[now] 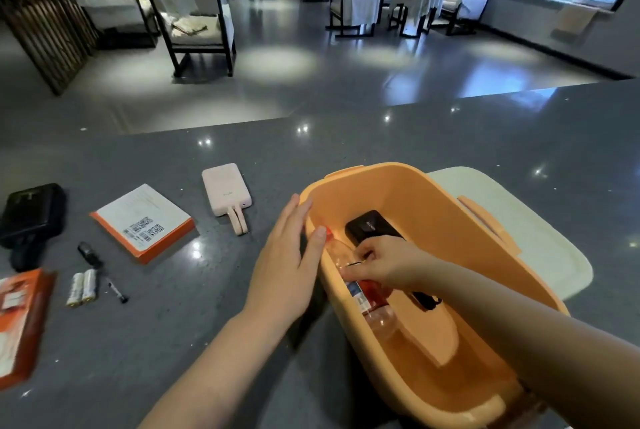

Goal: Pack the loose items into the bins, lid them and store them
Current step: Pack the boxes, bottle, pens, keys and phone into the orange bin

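Bin: an orange plastic bin (433, 206) stands open on the grey counter (381, 137); every place below is given from it.
Left hand: the left hand (287, 255) lies flat against the outside of the bin's left wall, fingers straight, thumb over the rim, gripping nothing.
Right hand: the right hand (384, 264) reaches down inside the bin, fingers curled and pinching the clear bottle (360, 293) near its middle.
Bottle: lies along the bin's left inner wall, red cap (327, 231) toward the far end (label red and blue).
Black device: a black power bank (372, 229) lies on the bin floor, just right of the bottle.
Lid: a pale lid (540, 238) lies on the counter, against the bin's right side.
Left of the bin, nearest first: pink power bank (227, 194), orange-edged box (143, 220), two batteries (82, 287), small black pen (117, 290), black pouch (31, 217), orange packet (19, 321) (blurred).
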The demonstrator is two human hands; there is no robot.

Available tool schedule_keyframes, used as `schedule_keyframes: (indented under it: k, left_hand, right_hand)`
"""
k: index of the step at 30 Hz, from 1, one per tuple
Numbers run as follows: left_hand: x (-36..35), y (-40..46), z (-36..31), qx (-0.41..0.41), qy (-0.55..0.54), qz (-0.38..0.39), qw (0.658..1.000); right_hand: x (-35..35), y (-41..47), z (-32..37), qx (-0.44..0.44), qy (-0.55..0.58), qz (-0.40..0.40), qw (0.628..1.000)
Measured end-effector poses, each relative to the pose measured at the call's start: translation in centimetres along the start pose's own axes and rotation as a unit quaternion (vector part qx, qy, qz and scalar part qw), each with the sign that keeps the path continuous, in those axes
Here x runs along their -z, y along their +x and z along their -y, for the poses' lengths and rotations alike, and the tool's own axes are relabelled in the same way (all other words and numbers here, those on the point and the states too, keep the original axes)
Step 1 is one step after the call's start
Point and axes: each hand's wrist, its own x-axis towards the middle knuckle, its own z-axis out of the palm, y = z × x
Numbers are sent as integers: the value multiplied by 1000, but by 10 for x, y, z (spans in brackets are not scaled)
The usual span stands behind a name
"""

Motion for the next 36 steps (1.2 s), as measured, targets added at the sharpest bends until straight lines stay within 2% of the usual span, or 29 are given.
schedule_keyframes:
  k: [3,5,7,10,12,15,17,19,21,23,24,29,30,33,35,36]
  left_hand:
    - [-3,-4,3,-1,-21,-9,1000]
    - [1,-6,5,-4,-23,-4,1000]
    - [9,-7,12,-1,-19,0,1000]
    - [31,-12,36,36,4,-21,999]
    - [53,-15,57,65,31,-34,997]
    - [85,-20,88,99,81,-56,990]
    - [102,-24,106,114,104,-58,986]
    - [111,-28,122,123,123,-40,984]
    - [115,-32,133,128,137,-25,982]
    - [114,-34,141,125,147,-20,981]
    - [112,-34,143,120,154,-19,981]
    - [104,-27,144,85,159,-22,983]
    - [103,-25,144,79,157,-27,984]
    - [111,-17,142,72,134,-83,985]
    - [126,1,142,57,152,-164,973]
    - [135,14,144,60,166,-201,963]
  right_hand:
    - [0,0,9,-26,-28,18,999]
    - [3,-3,17,-23,-92,15,995]
    - [11,-6,31,17,-140,-70,987]
    - [25,-4,69,127,-83,-265,952]
    - [24,7,103,198,-13,-299,933]
    - [1,42,150,225,-38,-233,945]
    - [-18,78,171,216,-108,-203,949]
    - [-29,114,185,208,-217,-188,935]
    - [-33,148,190,229,-389,-144,881]
    - [-33,174,191,249,-544,-83,797]
    - [-32,183,190,258,-586,-63,766]
    - [-28,209,189,351,-664,-54,658]
    - [-28,212,190,364,-669,-51,646]
    - [-25,215,193,390,-659,-41,642]
    - [-25,210,194,381,-642,-22,665]
    - [-26,206,194,365,-625,-10,690]
